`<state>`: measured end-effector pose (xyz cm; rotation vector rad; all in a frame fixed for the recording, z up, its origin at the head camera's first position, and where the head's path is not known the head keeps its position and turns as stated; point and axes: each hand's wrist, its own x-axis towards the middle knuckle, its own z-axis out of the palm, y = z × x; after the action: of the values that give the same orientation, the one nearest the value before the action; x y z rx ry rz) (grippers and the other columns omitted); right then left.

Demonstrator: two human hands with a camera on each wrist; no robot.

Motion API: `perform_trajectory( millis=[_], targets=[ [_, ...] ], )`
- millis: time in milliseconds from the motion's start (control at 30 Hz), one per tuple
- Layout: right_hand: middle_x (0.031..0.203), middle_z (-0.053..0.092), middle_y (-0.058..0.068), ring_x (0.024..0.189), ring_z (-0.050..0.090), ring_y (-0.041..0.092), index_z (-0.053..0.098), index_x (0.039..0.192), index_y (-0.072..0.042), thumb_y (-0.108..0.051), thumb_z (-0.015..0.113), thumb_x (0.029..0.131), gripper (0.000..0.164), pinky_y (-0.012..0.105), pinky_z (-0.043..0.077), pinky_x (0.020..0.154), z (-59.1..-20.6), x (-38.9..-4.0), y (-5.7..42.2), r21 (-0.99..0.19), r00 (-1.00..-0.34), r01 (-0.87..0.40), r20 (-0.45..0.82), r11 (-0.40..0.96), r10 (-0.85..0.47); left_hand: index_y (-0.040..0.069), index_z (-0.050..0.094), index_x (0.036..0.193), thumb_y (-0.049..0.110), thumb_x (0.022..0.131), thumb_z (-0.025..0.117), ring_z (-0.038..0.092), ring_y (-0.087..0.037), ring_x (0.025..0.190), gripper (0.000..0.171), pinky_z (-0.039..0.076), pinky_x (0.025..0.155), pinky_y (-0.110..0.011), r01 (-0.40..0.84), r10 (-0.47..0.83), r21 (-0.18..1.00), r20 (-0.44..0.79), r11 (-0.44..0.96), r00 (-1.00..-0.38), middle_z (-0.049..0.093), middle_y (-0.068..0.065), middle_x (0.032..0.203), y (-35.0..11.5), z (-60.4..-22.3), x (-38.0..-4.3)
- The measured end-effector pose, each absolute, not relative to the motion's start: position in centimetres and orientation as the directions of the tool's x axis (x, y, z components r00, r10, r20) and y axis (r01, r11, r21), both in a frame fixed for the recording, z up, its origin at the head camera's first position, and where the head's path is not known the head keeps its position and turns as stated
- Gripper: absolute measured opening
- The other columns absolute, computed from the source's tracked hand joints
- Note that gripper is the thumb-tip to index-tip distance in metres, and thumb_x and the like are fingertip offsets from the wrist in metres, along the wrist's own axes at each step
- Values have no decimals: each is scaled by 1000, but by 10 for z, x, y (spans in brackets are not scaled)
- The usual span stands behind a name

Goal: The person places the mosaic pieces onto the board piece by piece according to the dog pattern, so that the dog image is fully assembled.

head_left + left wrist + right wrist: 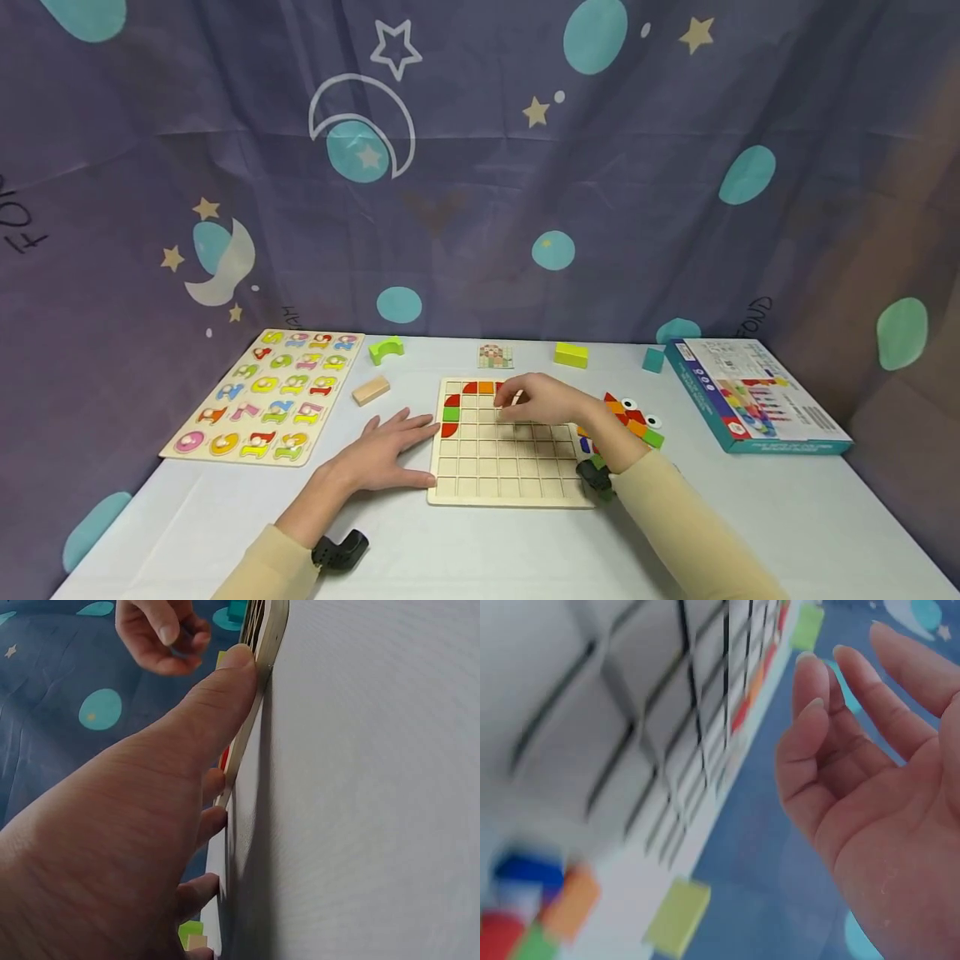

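Observation:
A pale wooden grid board lies on the white table. Along its left column sit a green square and red curved pieces; its far row holds an orange square between red pieces. My left hand has spread fingers, thumb and fingertips at the board's left edge; the left wrist view has the thumb on that edge. Over the far right part of the board hovers my right hand, fingers loosely bent. In the right wrist view its thumb and index fingertips come close, with nothing visible between them.
Right of the board, partly behind my forearm, is a colourful mosaic figure with eyes. A number puzzle lies left, a box right. Along the back are a green arch, wooden block, picture card, yellow block and teal block.

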<state>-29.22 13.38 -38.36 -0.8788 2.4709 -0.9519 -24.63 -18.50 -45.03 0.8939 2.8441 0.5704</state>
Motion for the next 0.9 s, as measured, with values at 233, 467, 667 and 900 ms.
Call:
perform_trajectory(
  millis=[233,467,667,900],
  targets=[
    [104,68,1,90,62,22,70,114,-1,-16,67,99,21,35,54,80,-371,-292,189,-649,-825,-367,-104,666,-556,20,52,150,72,80,69,25,-37,149,89,13,112,-71,531,570,395,22,750,-821,42,-3,157,-187,-449,-244],
    [104,66,4,89,60,26,69,115,0,-15,69,96,25,38,55,81,-373,-289,241,-630,-884,-294,-107,719,-455,20,52,150,71,80,70,25,-37,149,89,13,113,-70,524,564,396,18,754,-826,42,-2,157,-189,-447,-243],
    [101,65,5,87,59,30,68,116,2,-15,68,97,26,44,56,77,-379,-285,272,-635,-907,-231,-135,738,-400,20,53,150,71,80,70,26,-38,148,89,14,112,-71,540,580,403,29,739,-814,44,-2,156,-187,-449,-245],
    [100,65,7,85,58,23,66,113,4,-10,68,96,22,36,56,76,-397,-295,297,-569,-930,-217,-126,793,-346,21,52,150,71,79,71,25,-38,148,88,13,112,-71,540,581,404,24,739,-814,43,-2,156,-187,-449,-247]
  ],
)
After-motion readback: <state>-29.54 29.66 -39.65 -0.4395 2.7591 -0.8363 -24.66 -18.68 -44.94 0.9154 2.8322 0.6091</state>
